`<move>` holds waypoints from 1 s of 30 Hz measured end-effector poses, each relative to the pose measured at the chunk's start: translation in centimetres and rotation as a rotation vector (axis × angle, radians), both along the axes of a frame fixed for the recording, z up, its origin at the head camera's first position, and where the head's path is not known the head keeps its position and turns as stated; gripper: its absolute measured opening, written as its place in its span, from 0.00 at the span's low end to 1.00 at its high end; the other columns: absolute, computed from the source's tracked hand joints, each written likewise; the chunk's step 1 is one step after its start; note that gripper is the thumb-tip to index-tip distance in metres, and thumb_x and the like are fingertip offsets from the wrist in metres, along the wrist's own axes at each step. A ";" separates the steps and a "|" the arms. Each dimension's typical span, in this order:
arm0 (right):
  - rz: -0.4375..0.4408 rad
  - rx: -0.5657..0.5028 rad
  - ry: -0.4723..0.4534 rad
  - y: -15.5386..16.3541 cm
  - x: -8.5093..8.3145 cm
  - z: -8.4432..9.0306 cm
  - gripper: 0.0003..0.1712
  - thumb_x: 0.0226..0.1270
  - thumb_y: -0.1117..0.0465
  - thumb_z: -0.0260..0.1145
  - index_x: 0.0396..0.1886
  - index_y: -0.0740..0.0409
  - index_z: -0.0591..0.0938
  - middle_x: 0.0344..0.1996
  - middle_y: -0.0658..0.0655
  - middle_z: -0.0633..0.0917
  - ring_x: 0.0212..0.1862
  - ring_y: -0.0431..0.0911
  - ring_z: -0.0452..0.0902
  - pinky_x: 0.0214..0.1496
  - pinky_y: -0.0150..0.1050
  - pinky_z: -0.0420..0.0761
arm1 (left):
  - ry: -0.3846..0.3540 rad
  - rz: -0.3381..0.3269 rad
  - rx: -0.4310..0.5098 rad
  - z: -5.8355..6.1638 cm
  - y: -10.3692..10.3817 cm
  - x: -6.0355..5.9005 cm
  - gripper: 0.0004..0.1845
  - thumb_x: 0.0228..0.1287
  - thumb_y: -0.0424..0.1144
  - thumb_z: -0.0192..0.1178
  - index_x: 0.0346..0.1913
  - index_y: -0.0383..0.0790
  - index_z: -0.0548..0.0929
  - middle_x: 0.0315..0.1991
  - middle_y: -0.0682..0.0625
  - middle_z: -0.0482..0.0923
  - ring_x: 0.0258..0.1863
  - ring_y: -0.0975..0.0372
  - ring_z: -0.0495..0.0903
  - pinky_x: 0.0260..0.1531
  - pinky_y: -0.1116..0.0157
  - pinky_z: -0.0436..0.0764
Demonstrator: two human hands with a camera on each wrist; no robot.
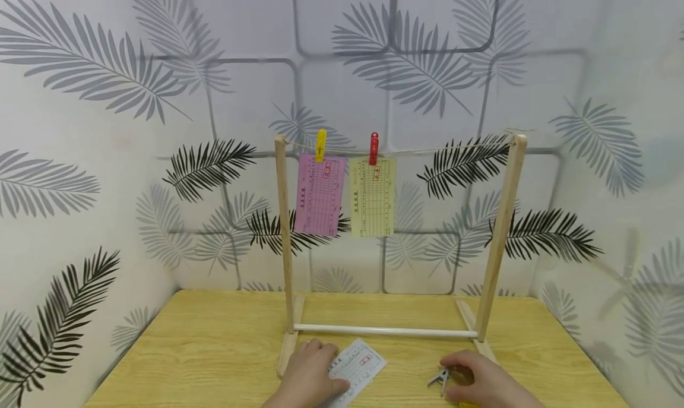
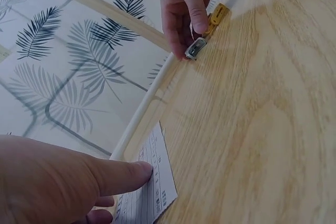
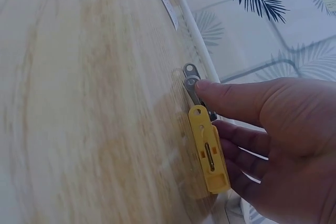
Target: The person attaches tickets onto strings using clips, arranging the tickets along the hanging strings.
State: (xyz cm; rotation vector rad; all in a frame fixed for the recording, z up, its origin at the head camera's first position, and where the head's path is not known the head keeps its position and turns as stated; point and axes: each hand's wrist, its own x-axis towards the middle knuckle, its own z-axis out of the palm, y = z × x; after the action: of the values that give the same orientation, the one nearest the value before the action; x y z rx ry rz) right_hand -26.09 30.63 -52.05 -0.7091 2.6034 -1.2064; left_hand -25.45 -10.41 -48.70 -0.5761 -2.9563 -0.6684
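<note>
left hand: fingers flat on the white slip, pinning it to the table; the thumb tip sits on the slip's near edge in the left wrist view, nothing gripped.
right hand: lies over two clips just in front of the rack; thumb tip touches the grey clip, fingers loosely curled beside the yellow clip. We judge it touching, not yet pinching either one.
slip: flat on the table, just in front of the rack's white bar, between the two hands, one corner toward the bar.
clips: grey and yellow lie end to end, touching or nearly so; we can't tell which.
rack: string has free room to the right of the cream slip; pink slip hangs under the yellow peg, cream one under the red peg.
step, our read: picking up a clip while the slip stays held.
how to do it well: we'd pinch one clip by its tail end, so its mouth opens, and lift it clear of its neighbour.
slip grip: we'd take it near the top edge, leaving the middle free for the clip.
risk: dragging both clips together, or creasing the thin slip under the flat hand.
</note>
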 end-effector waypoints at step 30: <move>-0.114 -0.037 -0.011 0.3 -1.0 -2.9 0.16 0.68 0.50 0.83 0.49 0.49 0.89 0.44 0.53 0.82 0.42 0.44 0.73 0.42 0.35 0.77 | -0.032 0.050 0.043 -0.2 0.0 -0.1 0.33 0.53 0.52 0.87 0.57 0.37 0.89 0.46 0.48 0.81 0.45 0.53 0.73 0.48 0.46 0.76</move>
State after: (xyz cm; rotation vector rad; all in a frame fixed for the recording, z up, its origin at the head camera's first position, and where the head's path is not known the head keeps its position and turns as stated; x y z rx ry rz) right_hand -27.13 30.92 -54.90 -0.5662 2.6509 -1.2888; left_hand -25.56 -10.46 -48.87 -0.4914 -2.9670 -0.7412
